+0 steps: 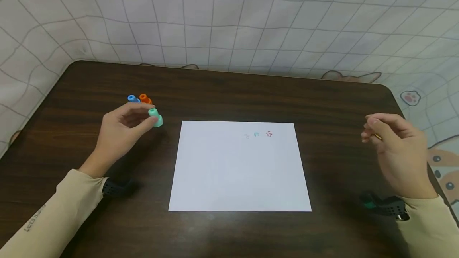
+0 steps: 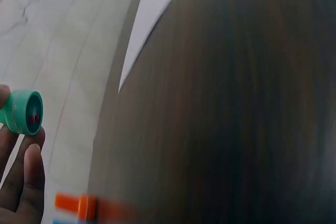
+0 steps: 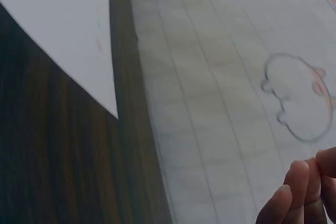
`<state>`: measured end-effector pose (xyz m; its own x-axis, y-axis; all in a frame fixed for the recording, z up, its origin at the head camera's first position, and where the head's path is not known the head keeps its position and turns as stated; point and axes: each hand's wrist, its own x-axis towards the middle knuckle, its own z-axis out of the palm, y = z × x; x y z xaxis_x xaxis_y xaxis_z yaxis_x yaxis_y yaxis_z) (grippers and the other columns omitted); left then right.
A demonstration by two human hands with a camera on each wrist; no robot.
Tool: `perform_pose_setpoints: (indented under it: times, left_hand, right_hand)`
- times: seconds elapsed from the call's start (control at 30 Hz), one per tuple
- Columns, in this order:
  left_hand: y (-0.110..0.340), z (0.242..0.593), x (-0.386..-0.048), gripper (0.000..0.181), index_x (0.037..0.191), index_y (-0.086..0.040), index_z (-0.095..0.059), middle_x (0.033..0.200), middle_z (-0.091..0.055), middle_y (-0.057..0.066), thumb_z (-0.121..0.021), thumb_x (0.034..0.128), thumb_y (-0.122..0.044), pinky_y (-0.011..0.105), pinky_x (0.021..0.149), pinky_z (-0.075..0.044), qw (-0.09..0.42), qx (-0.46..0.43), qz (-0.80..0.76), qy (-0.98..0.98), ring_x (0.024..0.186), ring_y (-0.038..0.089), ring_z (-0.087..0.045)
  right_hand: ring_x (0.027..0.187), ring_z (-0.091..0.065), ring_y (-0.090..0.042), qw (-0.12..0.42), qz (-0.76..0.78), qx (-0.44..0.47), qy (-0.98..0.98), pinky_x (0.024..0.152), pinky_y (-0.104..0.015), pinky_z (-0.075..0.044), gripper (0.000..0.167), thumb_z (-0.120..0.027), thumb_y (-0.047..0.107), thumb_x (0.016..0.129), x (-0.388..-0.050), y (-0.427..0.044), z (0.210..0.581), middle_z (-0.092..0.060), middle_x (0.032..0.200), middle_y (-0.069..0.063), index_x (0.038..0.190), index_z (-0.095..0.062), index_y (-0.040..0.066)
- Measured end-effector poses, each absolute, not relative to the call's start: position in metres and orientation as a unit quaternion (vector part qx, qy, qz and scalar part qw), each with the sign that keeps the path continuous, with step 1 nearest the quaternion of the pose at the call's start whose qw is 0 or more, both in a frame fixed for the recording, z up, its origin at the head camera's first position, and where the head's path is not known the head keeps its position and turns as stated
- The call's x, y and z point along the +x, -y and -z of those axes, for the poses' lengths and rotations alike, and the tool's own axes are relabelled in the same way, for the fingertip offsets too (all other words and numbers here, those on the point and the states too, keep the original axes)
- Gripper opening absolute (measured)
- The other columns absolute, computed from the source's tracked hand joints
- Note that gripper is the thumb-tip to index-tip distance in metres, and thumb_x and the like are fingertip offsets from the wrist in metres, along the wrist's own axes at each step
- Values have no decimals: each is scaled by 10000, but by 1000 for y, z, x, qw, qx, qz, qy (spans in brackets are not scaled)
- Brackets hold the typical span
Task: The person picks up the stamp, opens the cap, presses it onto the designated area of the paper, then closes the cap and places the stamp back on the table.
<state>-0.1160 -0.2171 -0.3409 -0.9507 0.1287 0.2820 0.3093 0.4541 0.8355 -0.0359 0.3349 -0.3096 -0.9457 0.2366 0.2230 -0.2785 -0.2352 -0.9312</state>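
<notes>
My left hand (image 1: 120,128) pinches a small mint-green stamp (image 1: 157,121) between thumb and fingers, above the table left of the paper. In the left wrist view the round face of this stamp (image 2: 33,113) shows red spots inside. Just behind the hand stand a blue stamp (image 1: 132,98) and an orange stamp (image 1: 145,98), partly hidden by it. A white sheet of paper (image 1: 240,170) bears three small printed marks near its top right. Off to the right, my right hand (image 1: 401,152) hovers with loosely curled fingers; a small yellowish spot shows among them.
The dark wooden table (image 1: 229,234) has rounded far corners. Behind and beside it hangs a white grid-patterned cloth (image 1: 229,23) with cartoon outlines. Dark bands (image 1: 387,206) circle both wrists.
</notes>
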Motion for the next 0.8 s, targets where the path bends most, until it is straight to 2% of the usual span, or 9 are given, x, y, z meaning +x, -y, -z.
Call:
perform_pose_setpoints:
  times: [0.17, 0.3, 0.5, 0.67, 0.8]
  left_hand:
    - [243, 340, -125, 314, 1206, -32, -716, 1039, -730, -208, -783, 899, -51, 58, 831, -555, 130, -101, 504, 848, 909, -48, -708]
    - [258, 339, -131, 331, 1208, -26, -719, 1057, -720, -202, -794, 886, -48, 42, 829, -544, 158, -73, 498, 849, 921, -47, -695]
    - [275, 343, -135, 336, 1207, -42, -723, 1018, -712, -220, -803, 883, -74, 30, 840, -521, 175, -29, 489, 854, 927, -54, -682]
    - [285, 347, -138, 319, 1190, -50, -718, 987, -701, -243, -802, 883, -79, 22, 818, -504, 164, -4, 489, 857, 897, -62, -662]
    - [289, 349, -142, 316, 1188, -59, -716, 978, -700, -249, -800, 885, -86, 23, 807, -502, 156, 8, 492, 857, 889, -59, -658]
  right_hand:
    - [712, -632, -223, 250, -770, -30, 587, 654, -237, -575, 143, -616, -103, 963, -33, -361, 312, -687, 875, -142, 1069, -651, -192]
    - [729, -630, -219, 286, -749, -63, 594, 676, -228, -566, 191, -655, -81, 946, -33, -378, 316, -671, 896, -151, 1092, -646, -205]
    - [809, -683, -188, 295, -724, -80, 619, 700, -198, -583, 281, -684, -122, 905, -35, -396, 330, -727, 972, -137, 1165, -636, -216]
    - [896, -662, -88, 292, -643, -132, 695, 774, -105, -560, 308, -694, -91, 914, -37, -412, 343, -747, 1068, -10, 1222, -685, -108]
    - [1018, -640, -8, 260, -550, -205, 767, 845, -61, -482, 361, -716, 1, 937, -39, -420, 349, -721, 1079, 128, 1297, -697, 17]
